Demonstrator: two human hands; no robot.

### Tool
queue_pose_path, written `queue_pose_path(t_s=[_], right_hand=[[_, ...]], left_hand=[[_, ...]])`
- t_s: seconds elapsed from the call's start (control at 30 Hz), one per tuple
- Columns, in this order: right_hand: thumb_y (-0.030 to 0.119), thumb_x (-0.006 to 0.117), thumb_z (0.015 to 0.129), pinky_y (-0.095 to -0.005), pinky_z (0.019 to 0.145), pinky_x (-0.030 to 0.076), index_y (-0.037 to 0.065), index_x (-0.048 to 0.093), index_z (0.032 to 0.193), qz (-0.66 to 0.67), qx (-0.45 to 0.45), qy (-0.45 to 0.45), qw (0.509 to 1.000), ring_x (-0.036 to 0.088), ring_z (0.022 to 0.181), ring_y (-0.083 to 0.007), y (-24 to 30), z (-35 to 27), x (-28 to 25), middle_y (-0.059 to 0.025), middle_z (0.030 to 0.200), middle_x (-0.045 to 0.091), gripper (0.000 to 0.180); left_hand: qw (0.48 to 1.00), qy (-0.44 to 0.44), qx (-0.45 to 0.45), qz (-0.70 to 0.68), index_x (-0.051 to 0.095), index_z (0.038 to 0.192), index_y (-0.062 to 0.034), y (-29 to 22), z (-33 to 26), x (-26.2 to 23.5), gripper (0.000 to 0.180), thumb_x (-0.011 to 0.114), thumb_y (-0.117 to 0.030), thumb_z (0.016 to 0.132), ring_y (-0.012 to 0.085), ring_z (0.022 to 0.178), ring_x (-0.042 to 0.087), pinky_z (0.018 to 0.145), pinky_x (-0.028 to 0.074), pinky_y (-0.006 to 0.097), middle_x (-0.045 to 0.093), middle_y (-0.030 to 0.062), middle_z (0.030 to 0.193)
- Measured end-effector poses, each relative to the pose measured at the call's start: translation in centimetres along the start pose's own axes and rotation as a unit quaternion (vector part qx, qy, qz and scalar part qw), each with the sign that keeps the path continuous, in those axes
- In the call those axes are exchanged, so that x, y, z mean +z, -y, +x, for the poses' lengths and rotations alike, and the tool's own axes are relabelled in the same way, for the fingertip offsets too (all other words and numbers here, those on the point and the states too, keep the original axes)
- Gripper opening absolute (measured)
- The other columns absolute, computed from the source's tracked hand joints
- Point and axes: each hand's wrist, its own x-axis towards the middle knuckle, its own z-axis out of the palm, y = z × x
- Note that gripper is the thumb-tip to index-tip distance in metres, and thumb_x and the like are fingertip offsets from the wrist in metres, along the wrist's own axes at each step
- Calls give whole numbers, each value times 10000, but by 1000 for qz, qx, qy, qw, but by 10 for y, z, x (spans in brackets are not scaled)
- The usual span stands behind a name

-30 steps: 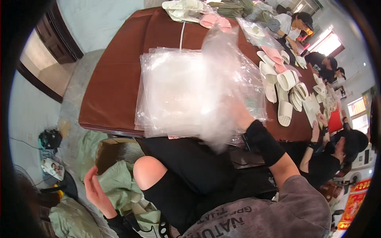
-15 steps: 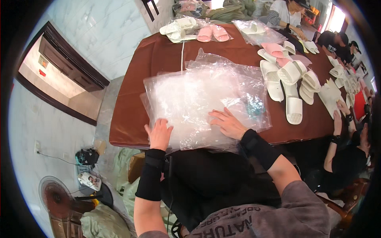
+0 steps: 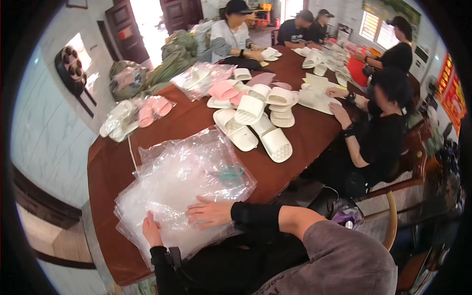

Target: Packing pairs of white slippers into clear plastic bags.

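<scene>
A spread pile of clear plastic bags (image 3: 172,169) lies on the brown-covered table in front of me. My right hand (image 3: 211,212) rests flat on the pile with its fingers spread. My left hand (image 3: 152,232) is at the pile's near left part, its fingers extended and its thumb apart; I see nothing held in it. A teal looped thing (image 3: 232,173) shows through or on the plastic near the right edge, its kind unclear. Just beyond the bags, white slippers (image 3: 250,109) and pink slippers (image 3: 223,90) are heaped together.
The brown tablecloth (image 3: 110,172) reaches the table's left edge. Bagged white and pink slippers (image 3: 155,109) lie at the far left. A co-worker (image 3: 378,128) at the right handles a pale flat piece (image 3: 317,100); several others sit farther along. Green sacks (image 3: 174,59) stand behind.
My view has swung up and to the right, bringing the co-workers and the room's far end into sight. Both my hands remain at the bag pile, now closer together.
</scene>
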Motion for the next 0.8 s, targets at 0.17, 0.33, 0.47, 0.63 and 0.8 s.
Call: queue_pose_path(t_s=[0.17, 0.33, 0.47, 0.63, 0.8], right_hand=[[346, 550, 896, -587, 1097, 171, 164, 472, 1264, 22, 4, -14, 1000, 337, 1328, -274, -6, -12, -7, -122, 1371, 416, 418], [321, 592, 858, -585, 1099, 167, 173, 463, 1277, 25, 2, 6, 1000, 337, 1329, -271, -4, -6, -6, -118, 1372, 416, 463], [314, 606, 841, -585, 1094, 178, 196, 442, 1312, -11, -6, -3, 1000, 329, 1334, -276, 0, 0, -4, -118, 1376, 411, 513], [389, 578, 851, -630, 1054, 207, 203, 452, 1314, -85, 69, -101, 989, 312, 1336, -291, 5, -7, -22, -119, 1382, 405, 515], [422, 597, 838, -655, 1015, 243, 235, 399, 1370, -74, 161, -39, 983, 286, 1347, -322, 19, 7, -33, -124, 1437, 325, 598]], left_hand=[[995, 32, -34, -85, 597, 1079, 3, -25, -15, 12, 486, 531, -448, 911, 160, 588, 583, 494, 418, 257, 600, 91, 724], [972, 82, -138, -169, 594, 1014, -8, -68, -48, 4, 448, 555, -438, 893, 166, 612, 607, 463, 431, 264, 597, 84, 732], [998, 61, -32, 3, 563, 989, -12, -41, -35, -1, 331, 575, -321, 873, 172, 600, 616, 433, 463, 274, 630, 105, 777], [979, 117, -115, -122, 589, 920, -2, -54, -69, -11, 163, 523, -137, 856, 155, 645, 609, 482, 515, 294, 628, 79, 789], [993, 115, -20, 8, 600, 942, 18, 12, -80, -39, 178, 548, -119, 841, 157, 665, 603, 502, 508, 274, 628, 86, 814]])
